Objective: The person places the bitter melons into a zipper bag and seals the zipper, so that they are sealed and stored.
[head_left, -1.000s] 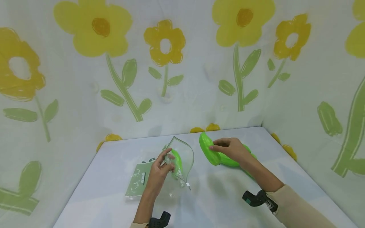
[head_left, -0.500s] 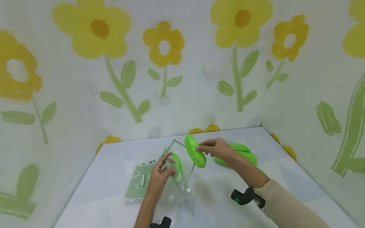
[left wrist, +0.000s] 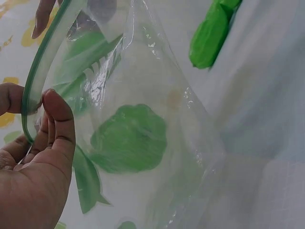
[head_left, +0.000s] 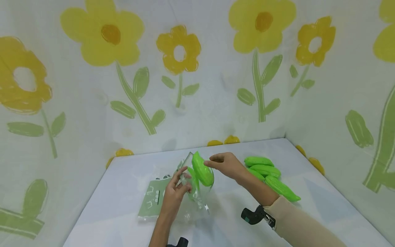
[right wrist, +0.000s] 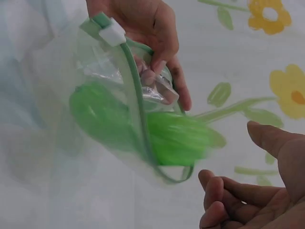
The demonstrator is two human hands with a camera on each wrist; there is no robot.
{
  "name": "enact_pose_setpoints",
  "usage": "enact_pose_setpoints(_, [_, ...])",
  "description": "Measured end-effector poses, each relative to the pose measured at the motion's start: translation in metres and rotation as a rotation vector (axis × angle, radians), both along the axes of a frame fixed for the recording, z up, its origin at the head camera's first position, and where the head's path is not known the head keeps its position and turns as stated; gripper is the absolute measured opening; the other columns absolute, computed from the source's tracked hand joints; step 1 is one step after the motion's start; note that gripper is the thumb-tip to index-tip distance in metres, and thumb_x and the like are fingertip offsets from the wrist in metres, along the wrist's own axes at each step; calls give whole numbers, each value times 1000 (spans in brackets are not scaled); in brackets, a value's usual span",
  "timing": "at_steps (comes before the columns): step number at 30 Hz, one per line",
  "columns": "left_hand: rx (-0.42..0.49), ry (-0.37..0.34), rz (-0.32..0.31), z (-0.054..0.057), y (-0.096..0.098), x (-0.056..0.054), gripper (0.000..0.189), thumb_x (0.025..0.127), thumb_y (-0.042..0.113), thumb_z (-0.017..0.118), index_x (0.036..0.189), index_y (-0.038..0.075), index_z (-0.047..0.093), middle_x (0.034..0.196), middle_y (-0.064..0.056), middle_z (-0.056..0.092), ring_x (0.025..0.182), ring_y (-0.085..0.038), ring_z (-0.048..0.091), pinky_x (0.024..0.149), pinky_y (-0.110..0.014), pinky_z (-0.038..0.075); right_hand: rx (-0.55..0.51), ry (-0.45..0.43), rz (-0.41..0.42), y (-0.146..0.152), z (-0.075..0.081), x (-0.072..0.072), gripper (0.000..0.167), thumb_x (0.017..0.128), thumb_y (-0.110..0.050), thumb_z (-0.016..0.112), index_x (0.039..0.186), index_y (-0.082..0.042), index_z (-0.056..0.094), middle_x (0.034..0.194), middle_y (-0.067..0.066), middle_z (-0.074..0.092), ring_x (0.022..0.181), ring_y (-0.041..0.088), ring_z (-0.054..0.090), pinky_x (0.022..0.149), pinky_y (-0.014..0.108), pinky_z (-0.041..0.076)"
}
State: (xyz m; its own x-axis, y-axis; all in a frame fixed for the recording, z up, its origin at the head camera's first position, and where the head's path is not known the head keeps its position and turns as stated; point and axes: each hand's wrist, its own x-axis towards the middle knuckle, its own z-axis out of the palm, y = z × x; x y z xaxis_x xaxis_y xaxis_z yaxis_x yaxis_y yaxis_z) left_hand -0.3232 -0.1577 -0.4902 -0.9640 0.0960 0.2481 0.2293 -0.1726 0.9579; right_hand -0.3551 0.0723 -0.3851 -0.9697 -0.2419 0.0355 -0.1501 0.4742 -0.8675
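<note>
With thumb and fingers, my left hand [head_left: 174, 193] pinches the edge of a clear zip bag [right wrist: 138, 90] that has a green zip and a white slider. The bag's mouth gapes toward my right hand [head_left: 226, 166]. A bright green, ridged, gourd-like toy vegetable [head_left: 203, 169] is blurred in the mouth, partly inside. Another green toy vegetable [right wrist: 100, 114] lies deeper in the bag, seen through the plastic. In the right wrist view, my right hand's thumb and fingers are spread apart, just clear of the vegetable. Left fingers partly hide the bag in the head view.
Several more green toy vegetables [head_left: 281, 188] lie in a group on the white table [head_left: 234, 223], right of the hands. A flat green-printed packet [head_left: 151, 199] lies left of the bag. Flower-printed cloth walls [head_left: 216, 113] stand behind and at both sides.
My right hand has carried one green toy vegetable leftward from the group to the bag's mouth and let it go. My left hand has stayed nearly in place, holding the bag.
</note>
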Motion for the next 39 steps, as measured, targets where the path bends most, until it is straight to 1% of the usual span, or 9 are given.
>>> enact_pose_setpoints(3, [16,10,-8,-1,1,-1,60,93,-1,61,148,19,47,125,-16,51,84,-17,60,72,-28,54,31,43,8,5,-2,2,49,91,-46,71,124,-11,70,119,1,68,114,23,61,94,48,50])
enact_pose_setpoints(9, [50,4,-2,2,-1,-2,61,91,-5,62,147,17,49,123,-17,53,89,-18,61,71,-27,54,45,96,3,27,-4,6,40,94,-40,69,121,-10,71,112,1,69,103,19,62,86,40,53])
enact_pose_setpoints(14, [72,2,-12,4,-2,-1,63,91,-7,60,150,9,44,123,-17,52,87,-17,61,71,-26,54,106,193,-13,53,-6,12,34,95,-35,69,116,-9,72,103,-1,70,93,18,62,79,35,53])
enact_pose_setpoints(16, [77,6,-14,5,-3,-1,62,91,-7,60,148,12,47,122,-17,52,86,-17,61,71,-26,54,131,224,-21,64,-8,14,34,95,-34,69,115,-7,72,101,-1,70,91,18,62,77,35,53])
enact_pose_setpoints(21, [75,13,-12,6,-3,-1,59,91,-7,59,143,19,51,122,-16,52,85,-18,61,71,-26,54,202,210,-51,97,-10,18,41,95,-42,68,118,-9,71,105,1,69,96,19,61,78,35,51])
enact_pose_setpoints(24, [79,9,-14,5,-3,-1,59,92,-7,59,144,19,51,122,-17,52,85,-18,61,72,-26,54,268,207,-76,118,-14,20,43,94,-44,68,120,-10,70,105,1,68,97,20,60,77,35,50])
enact_pose_setpoints(29, [83,-7,9,3,-9,-1,60,91,-8,58,145,18,50,123,-16,52,85,-18,61,71,-25,54,383,286,-98,144,-29,21,39,93,-37,72,115,-5,70,98,-2,67,92,19,60,72,34,50])
enact_pose_setpoints(32, [95,-16,14,1,-11,-1,60,91,-8,58,143,19,51,122,-16,52,85,-18,61,71,-25,54,433,318,-96,159,-41,22,39,91,-32,75,113,0,70,99,2,68,90,21,60,72,36,50])
enact_pose_setpoints(39, [104,-6,-17,4,-12,1,59,92,-8,59,144,19,50,123,-16,51,86,-17,60,72,-26,53,604,341,-126,189,-66,22,44,86,-31,79,108,6,69,98,15,67,86,33,62,71,51,50])
